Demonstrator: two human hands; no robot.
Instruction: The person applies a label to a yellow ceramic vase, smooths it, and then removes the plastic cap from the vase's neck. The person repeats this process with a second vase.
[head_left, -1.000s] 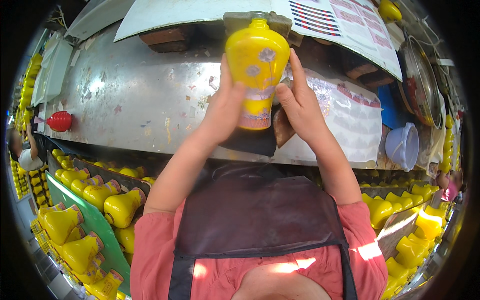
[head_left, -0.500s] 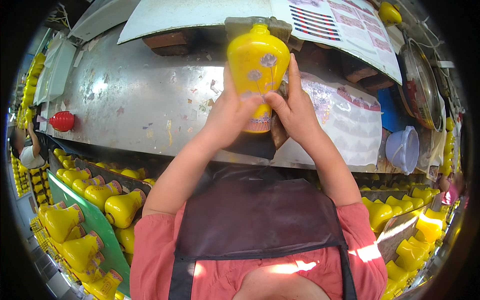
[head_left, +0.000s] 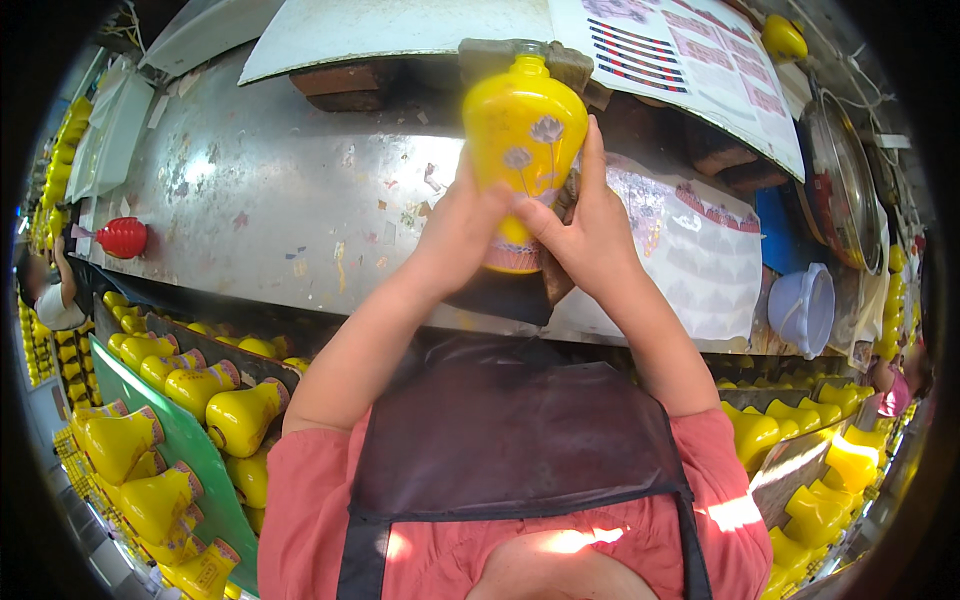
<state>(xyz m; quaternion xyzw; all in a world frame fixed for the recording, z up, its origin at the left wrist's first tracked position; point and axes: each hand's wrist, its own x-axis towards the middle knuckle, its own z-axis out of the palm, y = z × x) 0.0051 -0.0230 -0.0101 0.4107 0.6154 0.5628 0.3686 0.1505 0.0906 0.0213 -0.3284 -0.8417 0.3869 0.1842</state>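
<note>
A glossy yellow bottle (head_left: 515, 115) with a narrow neck lies tilted away from me on a dark, cloth-like support (head_left: 570, 66). Grey-purple lotus flowers (head_left: 546, 130) on thin stems mark its body, and a patterned band (head_left: 514, 256) runs round its foot. My left hand (head_left: 462, 228) wraps the bottle's left side, its thumb on the front. Around the right side curves my right hand (head_left: 597, 232), fingers stretched along the wall and thumb pressed low on the front near the stems. Both thumbs lie close together over the lower design.
Decal sheets (head_left: 690, 265) lie right of the bottle, with more printed sheets (head_left: 665, 50) on a raised white board. A lilac bucket (head_left: 803, 308) stands at the right, a red ribbed container (head_left: 123, 238) at the left. Racks of yellow bottles (head_left: 245, 415) flank me. Other people work at both edges.
The view has shifted slightly, so the bottle sits a little lower and to the right. My left thumb has moved across the lower front, and both hands still hold the bottle.
</note>
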